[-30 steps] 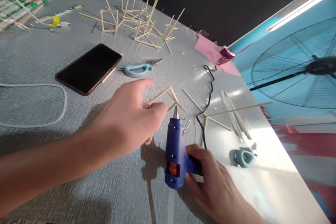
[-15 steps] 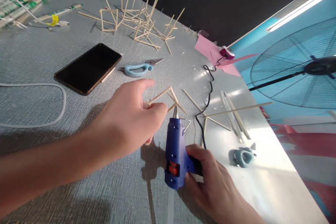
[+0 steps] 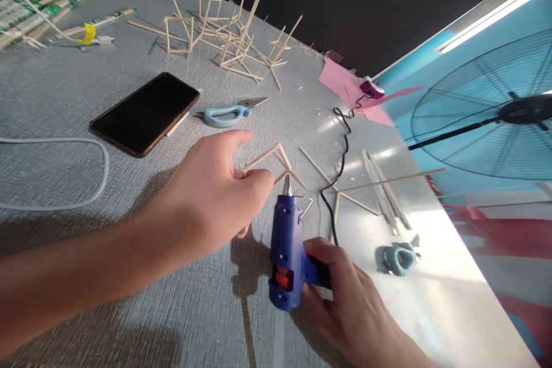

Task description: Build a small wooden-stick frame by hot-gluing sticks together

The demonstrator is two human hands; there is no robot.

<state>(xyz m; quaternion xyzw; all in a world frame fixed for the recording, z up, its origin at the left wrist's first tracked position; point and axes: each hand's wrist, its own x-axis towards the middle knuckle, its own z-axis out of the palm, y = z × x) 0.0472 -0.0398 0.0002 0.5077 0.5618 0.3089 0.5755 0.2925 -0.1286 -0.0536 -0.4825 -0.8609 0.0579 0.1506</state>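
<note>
Thumb and fingers of my left hand (image 3: 219, 184) pinch a small frame of thin wooden sticks (image 3: 281, 156), held a little above the table. My right hand (image 3: 345, 293) is wrapped round the handle of a blue glue gun (image 3: 285, 247), its metal nozzle at a corner of the stick frame. A clear glue stick (image 3: 279, 336) trails from the gun's rear end. To the right of the nozzle lies another joined piece of sticks (image 3: 338, 190), crossed by the gun's black cord (image 3: 345, 144).
Blue-handled scissors (image 3: 226, 115) and a phone (image 3: 146, 112) lie beyond my left hand. Larger stick structures (image 3: 237, 40) stand at the back. Wrapped chopsticks (image 3: 38, 6) and a white cable (image 3: 106, 167) are at left. At right are a blue-grey tool (image 3: 401, 257) and a fan (image 3: 509, 109).
Almost nothing differs. The glue gun has shifted very slightly left, its nozzle still at the stick frame's corner; my left hand keeps its pinch.
</note>
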